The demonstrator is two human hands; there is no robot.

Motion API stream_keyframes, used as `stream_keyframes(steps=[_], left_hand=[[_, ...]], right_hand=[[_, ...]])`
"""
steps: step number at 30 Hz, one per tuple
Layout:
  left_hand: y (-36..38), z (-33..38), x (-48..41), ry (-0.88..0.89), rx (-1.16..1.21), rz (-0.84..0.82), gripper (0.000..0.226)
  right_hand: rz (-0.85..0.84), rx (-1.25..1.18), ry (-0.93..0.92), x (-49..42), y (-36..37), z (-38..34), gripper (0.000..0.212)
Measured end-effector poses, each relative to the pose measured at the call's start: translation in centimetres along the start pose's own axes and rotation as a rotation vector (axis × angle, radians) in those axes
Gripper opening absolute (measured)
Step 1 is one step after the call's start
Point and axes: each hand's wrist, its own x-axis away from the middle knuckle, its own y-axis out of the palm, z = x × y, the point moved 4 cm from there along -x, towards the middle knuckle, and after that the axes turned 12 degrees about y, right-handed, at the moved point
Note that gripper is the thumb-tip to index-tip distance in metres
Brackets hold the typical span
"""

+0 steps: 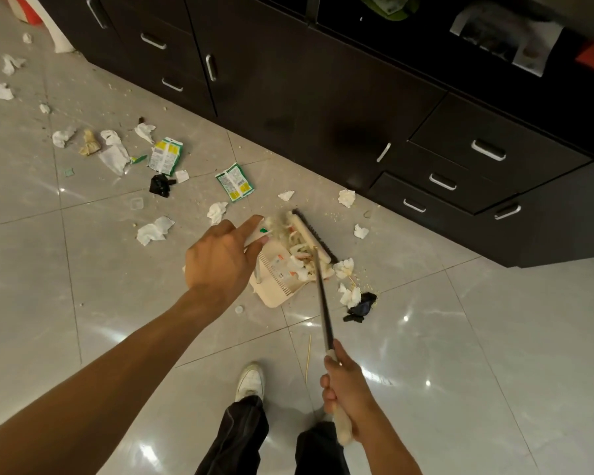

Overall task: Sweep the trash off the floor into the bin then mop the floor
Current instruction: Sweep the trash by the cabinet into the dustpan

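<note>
The left hand is clenched round the cream upright handle of the dustpan, its back toward the camera and the arm stretched far forward from the near left. The handle's top shows just past the knuckles. The right hand grasps the broom low and near, fingers wrapped over the cream grip at the end of its dark shaft, thumb lying along the shaft.

The broom head rests at the far right edge of the dustpan, dark bristles facing away, touching a heap of tissues and scraps that lies in the pan's mouth. The pan sits tilted on the glossy tiled floor.

More crumpled tissues are scattered to the far left, with two green wrappers. A black plastic scrap lies just right of the pan, and a thin wooden skewer near the shaft. Dark cabinets run along the far side. A white shoe stands near.
</note>
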Motion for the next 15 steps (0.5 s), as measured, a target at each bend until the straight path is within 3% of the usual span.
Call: stream_keyframes(steps=[8, 15], left_hand=[[0.3, -0.5, -0.1, -0.013, -0.008, -0.009, 0.045], [-0.6, -1.6, 0.7, -0.006, 0.015, -0.004, 0.045]], right_hand=[[-0.092, 0.019, 0.05, 3.3, 0.6, 2.2, 0.05], [0.001, -0.052, -0.041, 5.0, -1.0, 2.6, 0.05]])
